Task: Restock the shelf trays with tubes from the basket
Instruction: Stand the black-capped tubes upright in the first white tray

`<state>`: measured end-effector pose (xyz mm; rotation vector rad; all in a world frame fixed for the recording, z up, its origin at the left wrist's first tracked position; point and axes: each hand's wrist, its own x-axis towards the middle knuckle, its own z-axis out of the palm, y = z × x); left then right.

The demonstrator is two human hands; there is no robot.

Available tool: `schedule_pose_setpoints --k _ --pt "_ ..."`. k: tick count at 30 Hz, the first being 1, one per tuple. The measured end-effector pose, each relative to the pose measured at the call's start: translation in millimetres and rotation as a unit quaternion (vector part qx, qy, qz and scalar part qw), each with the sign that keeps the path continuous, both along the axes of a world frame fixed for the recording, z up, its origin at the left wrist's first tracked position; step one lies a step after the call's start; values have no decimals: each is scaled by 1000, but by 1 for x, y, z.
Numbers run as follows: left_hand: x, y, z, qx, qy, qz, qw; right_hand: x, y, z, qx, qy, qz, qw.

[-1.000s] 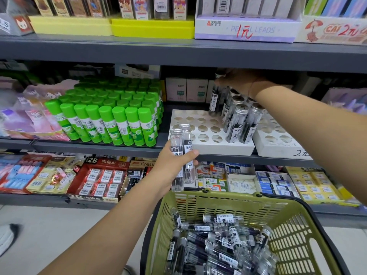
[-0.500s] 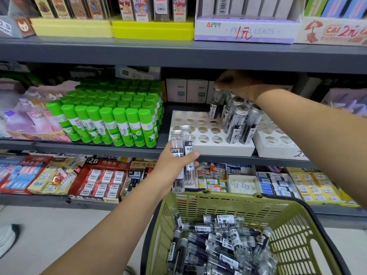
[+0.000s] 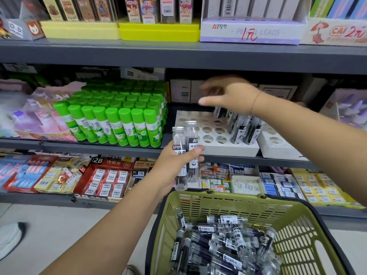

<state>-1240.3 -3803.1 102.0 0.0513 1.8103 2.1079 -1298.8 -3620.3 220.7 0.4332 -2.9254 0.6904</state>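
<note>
A white tray (image 3: 224,148) with round holes sits on the middle shelf. Several clear tubes (image 3: 241,128) with silver caps and black labels stand in its right side, and the left holes are bare. My left hand (image 3: 175,165) holds two such tubes (image 3: 185,153) upright in front of the tray's left edge. My right hand (image 3: 231,94) hovers above the tray with fingers spread and nothing in it, blurred. The green basket (image 3: 222,203) below holds several more tubes (image 3: 224,241) lying in a heap.
A second white holed tray (image 3: 278,145) stands to the right. Green glue sticks (image 3: 119,116) fill the shelf to the left. The shelf above (image 3: 178,54) hangs low over the trays. Boxed erasers and leads line the lower shelf (image 3: 111,175).
My right hand has let go of the tube at the tray's back, lifted and swung left with fingers spread. My left hand has stayed put with its two tubes.
</note>
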Motion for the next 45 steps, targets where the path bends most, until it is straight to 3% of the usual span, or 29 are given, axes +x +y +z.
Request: schedule_pose_setpoints --k 3,8,11,15,24,32,38,45 --pt "3 2 2 3 17 -12 1000 19 -14 -11 -40 -81 98 991" --pt "2 3 5 -4 43 -2 999 29 -15 -20 -123 -138 102 978" --pt "0 1 5 -73 86 43 993 20 -5 -12 -116 -107 54 986" --pt "-2 -2 2 -79 109 82 988 12 13 9 -43 -8 -36 998" --pt "-4 -2 -2 -70 99 101 987 -17 36 1 9 21 -151 988" --pt "-5 -2 -2 -46 74 101 991 -24 41 -6 -17 15 -136 990" --pt "-5 -3 -3 -51 72 97 991 -22 43 -5 23 1 -94 995" --pt "-5 -3 -1 -51 72 95 992 -24 43 -7 9 20 -117 993"
